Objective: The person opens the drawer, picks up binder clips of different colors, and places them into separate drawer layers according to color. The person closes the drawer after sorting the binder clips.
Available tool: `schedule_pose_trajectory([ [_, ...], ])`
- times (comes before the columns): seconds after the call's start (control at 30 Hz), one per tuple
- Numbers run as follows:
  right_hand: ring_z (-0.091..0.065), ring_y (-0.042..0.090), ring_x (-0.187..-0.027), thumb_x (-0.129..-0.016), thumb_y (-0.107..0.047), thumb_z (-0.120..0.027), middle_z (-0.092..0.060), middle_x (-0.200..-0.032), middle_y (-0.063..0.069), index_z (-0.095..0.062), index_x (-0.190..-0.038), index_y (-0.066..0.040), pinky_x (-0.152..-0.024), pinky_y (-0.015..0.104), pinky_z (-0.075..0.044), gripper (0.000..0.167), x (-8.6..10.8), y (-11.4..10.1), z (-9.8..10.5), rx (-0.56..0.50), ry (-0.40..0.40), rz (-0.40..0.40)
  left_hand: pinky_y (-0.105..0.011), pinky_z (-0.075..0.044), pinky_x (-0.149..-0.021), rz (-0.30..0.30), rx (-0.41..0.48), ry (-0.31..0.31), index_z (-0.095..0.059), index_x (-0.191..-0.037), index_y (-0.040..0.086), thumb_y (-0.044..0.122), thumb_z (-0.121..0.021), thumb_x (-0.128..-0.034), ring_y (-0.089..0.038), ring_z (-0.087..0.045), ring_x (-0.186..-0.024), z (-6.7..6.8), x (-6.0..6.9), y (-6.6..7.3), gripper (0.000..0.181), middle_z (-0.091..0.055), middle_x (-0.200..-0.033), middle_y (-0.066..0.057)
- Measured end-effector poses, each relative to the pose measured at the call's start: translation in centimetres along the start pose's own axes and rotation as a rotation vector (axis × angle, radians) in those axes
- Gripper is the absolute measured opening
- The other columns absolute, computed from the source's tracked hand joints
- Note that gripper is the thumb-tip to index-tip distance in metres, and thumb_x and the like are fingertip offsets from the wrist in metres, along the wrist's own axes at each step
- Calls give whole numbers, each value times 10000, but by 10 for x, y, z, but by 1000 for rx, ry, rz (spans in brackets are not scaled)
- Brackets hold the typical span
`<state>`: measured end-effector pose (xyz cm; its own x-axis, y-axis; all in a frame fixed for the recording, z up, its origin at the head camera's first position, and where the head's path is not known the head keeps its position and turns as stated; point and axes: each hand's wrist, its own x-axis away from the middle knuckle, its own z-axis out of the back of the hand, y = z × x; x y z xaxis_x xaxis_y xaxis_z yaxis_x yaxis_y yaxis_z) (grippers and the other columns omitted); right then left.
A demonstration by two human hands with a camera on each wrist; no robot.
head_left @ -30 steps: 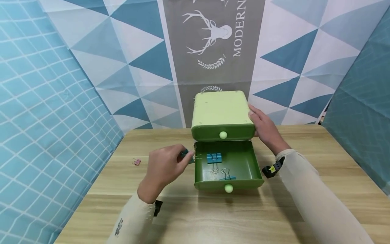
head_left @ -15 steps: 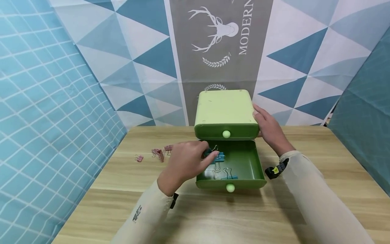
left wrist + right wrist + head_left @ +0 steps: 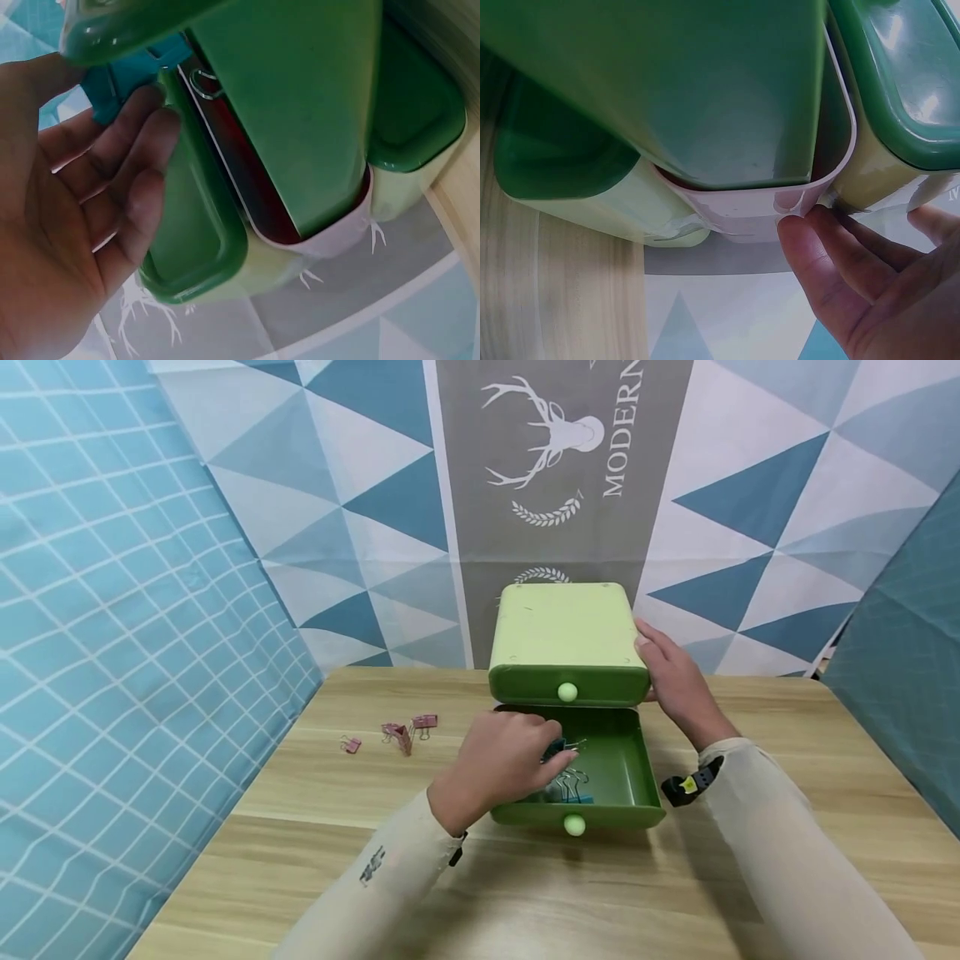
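My left hand [image 3: 502, 760] reaches over the pulled-out green drawer [image 3: 622, 768] and pinches a blue binder clip [image 3: 124, 79] between thumb and fingers. Its silver wire handles point right, inside the drawer's outline. Beneath the hand, another blue binder clip [image 3: 579, 799] lies by the drawer's front wall, with wire handles showing near it. The hand hides the drawer's left part. My right hand [image 3: 678, 685] rests against the right side of the light green drawer box [image 3: 566, 622], its fingers extended along the wall, as the right wrist view [image 3: 870, 270] also shows.
Several pink binder clips [image 3: 403, 739] lie on the wooden table [image 3: 322, 810] left of the box. The shut top drawer has a round knob [image 3: 567, 692]; the open drawer carries another knob [image 3: 574, 825]. A patterned cloth [image 3: 390, 510] hangs behind the table.
My left hand has moved right with the blue binder clip, from beside the drawer to over its inside. Pink clips it had covered now show. My right hand stays on the box.
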<state>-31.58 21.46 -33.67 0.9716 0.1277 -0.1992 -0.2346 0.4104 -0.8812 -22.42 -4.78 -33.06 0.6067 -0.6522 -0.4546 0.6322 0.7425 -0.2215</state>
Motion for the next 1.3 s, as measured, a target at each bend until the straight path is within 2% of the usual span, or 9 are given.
schedule_pose_trajectory([
  [0.23, -539, 305, -1134, -1033, -602, -286, -276, -1618, 59, -220, -1598, -346, -717, 383, -552, 624, 1, 1, 1, -5, 5, 2, -225, -296, -416, 7, -28, -88, -672, -778, 238, 522, -606, -964, -64, -434, -513, -7, -5, 4, 346, -451, -586, 107],
  [0.33, -530, 313, -1169, -1031, -607, -283, -261, -1626, 45, -220, -1595, -356, -718, 371, -551, 621, 1, 0, 0, 1, 8, 2, -237, -292, -412, 15, -31, -102, -641, -743, 242, 525, -619, -957, -70, -430, -505, -8, -6, 5, 356, -428, -569, 106],
  [0.47, -519, 322, -1206, -1026, -618, -278, -245, -1633, 33, -217, -1596, -349, -725, 371, -554, 634, 1, -2, 0, 10, 13, -1, -241, -288, -414, 13, -34, -96, -606, -705, 243, 521, -625, -955, -72, -432, -497, -10, -6, 6, 375, -423, -558, 105],
  [0.77, -534, 311, -1165, -1020, -629, -300, -291, -1615, 32, -237, -1598, -340, -728, 381, -558, 649, 0, -4, -1, -7, 17, -5, -225, -294, -414, -6, -16, -63, -671, -776, 224, 483, -617, -970, -65, -446, -504, -9, 0, 10, 328, -480, -596, 100],
  [0.87, -539, 317, -1158, -1024, -623, -294, -302, -1611, 48, -236, -1599, -340, -730, 385, -561, 643, 1, -4, -1, -5, 17, 0, -218, -386, -463, -35, 11, 9, -720, -839, 209, 464, -617, -974, -71, -511, -577, -7, 4, 14, 306, -573, -681, 82],
  [1.03, -546, 328, -1141, -1023, -631, -288, -320, -1599, 73, -244, -1594, -349, -738, 395, -558, 638, 3, -3, -2, 7, 21, 6, -220, -501, -622, -127, 84, 258, -751, -870, 182, 367, -619, -972, -90, -583, -712, -6, 19, 32, 249, -648, -819, 49],
  [1.1, -544, 321, -1129, -1016, -647, -296, -329, -1592, 70, -240, -1592, -366, -746, 404, -552, 643, 2, -3, -2, 2, 15, 6, -218, -511, -639, -156, 107, 322, -733, -829, 189, 350, -616, -966, -85, -585, -717, -6, 27, 40, 242, -642, -808, 58],
  [1.17, -536, 319, -1121, -1011, -653, -306, -330, -1589, 71, -235, -1591, -373, -762, 433, -546, 648, 2, -3, -3, -8, 10, 10, -223, -527, -652, -173, 119, 344, -720, -802, 197, 345, -615, -962, -82, -600, -723, -8, 35, 47, 243, -647, -798, 64],
  [1.3, -524, 316, -1108, -1009, -651, -323, -308, -1597, 82, -215, -1595, -374, -775, 461, -533, 657, 2, -2, -2, -8, 4, 15, -228, -535, -625, -171, 126, 292, -728, -820, 207, 346, -607, -970, -77, -632, -699, -13, 49, 57, 237, -673, -783, 68],
])
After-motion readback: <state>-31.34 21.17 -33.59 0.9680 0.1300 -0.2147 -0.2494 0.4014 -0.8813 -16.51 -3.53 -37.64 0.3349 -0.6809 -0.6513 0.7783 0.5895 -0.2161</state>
